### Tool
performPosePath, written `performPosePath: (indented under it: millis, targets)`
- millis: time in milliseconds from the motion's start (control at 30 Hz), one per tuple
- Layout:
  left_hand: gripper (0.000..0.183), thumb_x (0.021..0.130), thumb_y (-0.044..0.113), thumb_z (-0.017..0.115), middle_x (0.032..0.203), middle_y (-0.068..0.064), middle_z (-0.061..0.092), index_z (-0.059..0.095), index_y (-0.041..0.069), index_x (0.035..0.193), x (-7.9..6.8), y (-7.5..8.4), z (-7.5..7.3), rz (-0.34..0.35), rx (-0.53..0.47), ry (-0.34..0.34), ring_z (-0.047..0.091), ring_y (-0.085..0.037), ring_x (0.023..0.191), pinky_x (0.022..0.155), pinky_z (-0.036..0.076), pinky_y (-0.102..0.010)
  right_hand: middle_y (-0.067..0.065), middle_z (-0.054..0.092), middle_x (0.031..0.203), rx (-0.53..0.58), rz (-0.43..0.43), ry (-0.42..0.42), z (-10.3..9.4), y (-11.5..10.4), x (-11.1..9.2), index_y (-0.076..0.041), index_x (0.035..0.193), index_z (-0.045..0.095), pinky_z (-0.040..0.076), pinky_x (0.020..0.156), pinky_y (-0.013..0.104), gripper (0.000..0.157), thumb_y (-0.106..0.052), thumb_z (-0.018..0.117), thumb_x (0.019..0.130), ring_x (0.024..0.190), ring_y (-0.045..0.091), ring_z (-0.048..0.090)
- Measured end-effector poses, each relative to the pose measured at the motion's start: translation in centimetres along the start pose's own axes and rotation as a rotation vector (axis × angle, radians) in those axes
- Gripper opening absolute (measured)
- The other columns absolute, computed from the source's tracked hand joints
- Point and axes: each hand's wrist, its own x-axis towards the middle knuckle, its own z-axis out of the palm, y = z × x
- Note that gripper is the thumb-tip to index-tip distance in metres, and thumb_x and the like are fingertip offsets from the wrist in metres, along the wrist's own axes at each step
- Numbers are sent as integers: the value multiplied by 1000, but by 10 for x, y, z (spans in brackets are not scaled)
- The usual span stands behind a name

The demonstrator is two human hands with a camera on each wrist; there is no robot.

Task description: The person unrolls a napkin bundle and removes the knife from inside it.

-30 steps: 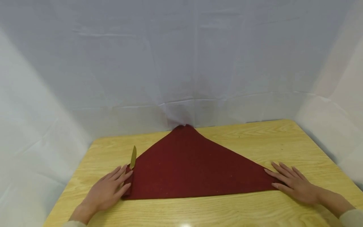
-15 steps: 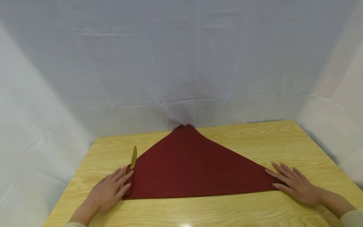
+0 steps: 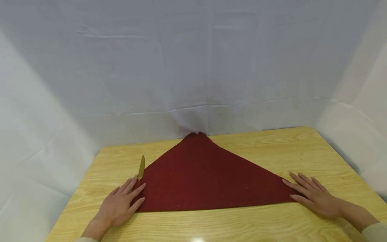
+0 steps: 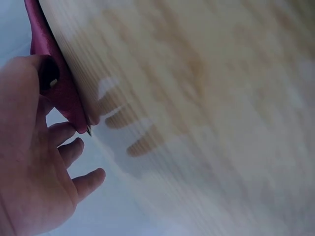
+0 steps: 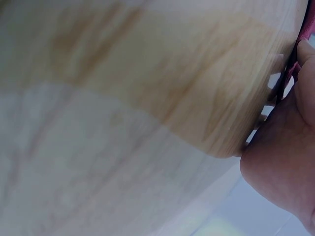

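A dark red cloth (image 3: 208,178) lies spread in a triangle, its peak toward the back wall. At its left end the cloth is folded over in a narrow roll, and a gold knife (image 3: 141,168) sticks out of the roll with its blade pointing away. My left hand (image 3: 119,203) rests on this rolled end, fingers extended over it; the knife's handle is hidden. In the left wrist view the cloth roll (image 4: 66,98) shows beside the thumb and fingertips. My right hand (image 3: 317,198) lies flat with its fingers spread, fingertips on the cloth's right corner.
The light wood table (image 3: 257,222) has rounded far corners. A white sheet (image 3: 193,67) hangs behind it, meeting the cloth's peak, and pale sheets also stand at the left and right sides.
My left hand has moved slightly to the right, turning the rolled end of the cloth inward, and the knife has shifted very little. The right hand has stayed in place.
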Motion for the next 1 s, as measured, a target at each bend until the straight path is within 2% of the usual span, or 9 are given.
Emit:
performPosePath:
  millis: [367,1000]
  targets:
    - [54,98,52,42,150,-13,34,53,20,139,-3,-8,-2,-14,13,-12,30,-34,137,103,30,-57,7,15,158,-9,-1,-5,0,0,1,-19,150,36,-20,108,35,49,-17,47,102,140,1,-9]
    - [54,98,52,43,149,-13,37,53,19,139,-9,-22,-5,-29,-26,-25,32,-36,136,103,28,-59,7,18,157,-25,-4,21,1,1,1,-20,149,38,-16,110,41,49,-17,49,101,141,3,-7]
